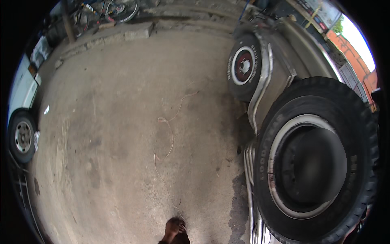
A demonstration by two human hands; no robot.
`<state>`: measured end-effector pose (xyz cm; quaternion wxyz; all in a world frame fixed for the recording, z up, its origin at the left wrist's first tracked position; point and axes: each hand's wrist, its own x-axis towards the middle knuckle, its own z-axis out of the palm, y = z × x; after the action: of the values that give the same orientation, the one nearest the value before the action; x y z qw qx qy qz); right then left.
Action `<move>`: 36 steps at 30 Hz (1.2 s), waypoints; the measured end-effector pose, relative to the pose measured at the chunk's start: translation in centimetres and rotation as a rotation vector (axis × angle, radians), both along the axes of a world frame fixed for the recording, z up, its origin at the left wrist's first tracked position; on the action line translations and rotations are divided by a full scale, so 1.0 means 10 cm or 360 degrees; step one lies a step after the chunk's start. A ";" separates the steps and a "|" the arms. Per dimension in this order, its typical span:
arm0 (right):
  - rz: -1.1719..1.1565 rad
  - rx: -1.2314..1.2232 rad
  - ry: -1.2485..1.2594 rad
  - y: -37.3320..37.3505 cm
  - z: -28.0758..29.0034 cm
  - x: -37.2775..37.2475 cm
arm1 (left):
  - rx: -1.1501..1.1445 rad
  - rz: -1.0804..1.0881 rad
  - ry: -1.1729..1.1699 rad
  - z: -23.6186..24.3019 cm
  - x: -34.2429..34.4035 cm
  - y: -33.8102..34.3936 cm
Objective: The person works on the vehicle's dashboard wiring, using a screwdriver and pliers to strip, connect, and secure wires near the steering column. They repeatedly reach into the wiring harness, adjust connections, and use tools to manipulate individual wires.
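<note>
My left hand (174, 226) is low in the picture, left of the middle, with its fingers curled closed. A thin pale cord (172, 140) meets its fingers and trails away over the concrete floor, with a small loop partway along and its far end lying ahead. Beside the hand is a dark shape I cannot make out. My right hand does not show. At the right, a large black tyre (264, 179) with a pale rim stands upright against a metal-bodied vehicle (278, 73). A blurred patch covers part of its hub.
The vehicle's front wheel (245, 65) is beyond the big tyre, and metal side rails (250, 195) run below. A white vehicle (24, 91) with a wheel (23, 136) stands at the left. Far off are a low concrete ledge (134, 32) and a bicycle (122, 12). The floor (113, 162) is stained.
</note>
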<state>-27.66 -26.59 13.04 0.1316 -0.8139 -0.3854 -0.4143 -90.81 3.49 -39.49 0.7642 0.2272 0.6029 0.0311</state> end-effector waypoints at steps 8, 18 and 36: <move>0.1058 0.0141 0.0688 0.70 0.41 -2.22 | 0.0481 -0.0682 -0.0866 4.81 1.65 -0.78; 0.1126 0.0998 0.1669 -0.38 1.08 -1.71 | 0.2038 -0.0243 -0.1533 6.37 4.08 -2.18; -0.0280 0.1567 0.1897 -0.13 -0.30 1.58 | 0.1112 0.0018 -0.0540 3.92 9.14 -1.71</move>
<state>-11.90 -27.92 10.02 0.6296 -0.7746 0.0449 -0.0390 0.61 -13.56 -0.27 0.7293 0.4623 0.4222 0.2759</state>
